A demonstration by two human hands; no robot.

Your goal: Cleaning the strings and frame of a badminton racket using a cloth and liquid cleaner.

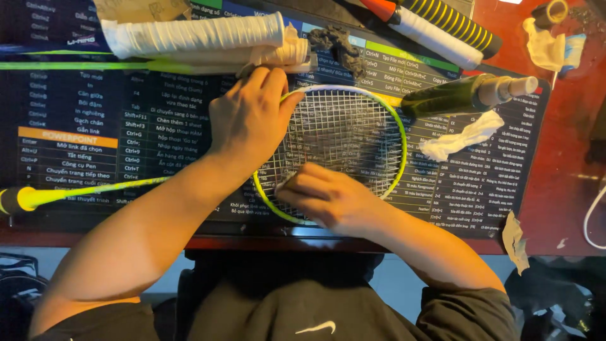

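Reddish worktop (555,189) under a dark printed mat (82,120) carries everything in view. At the centre lies a racket (341,136), its yellow-green frame flat on the mat, white strings facing up, and its thin shaft (95,189) running out toward nine o'clock to a yellow end near the mat's edge.

At about ten o'clock on the frame, the left hand (249,120) is closed over the rim, fingers curled across the top and the thumb against the frame. At six o'clock, the right hand (328,199) rests on the strings with its fingers bunched together; whether they pinch anything cannot be told.

Around the racket head:
- At twelve o'clock, a white-wrapped grip (196,35) lies crosswise, with a green shaft (82,65) just below it and a dark crumpled scrap (338,41) beside it.
- At one o'clock, a black-and-yellow striped handle (451,24) and a white handle (435,38) lie side by side.
- At two o'clock, a dark handle (467,95) points at the frame.
- At three o'clock, a white crumpled strip (461,136) lies near the rim.
- Further out, a tape roll (549,11) sits at the far corner, and a paper scrap (514,240) at four o'clock.
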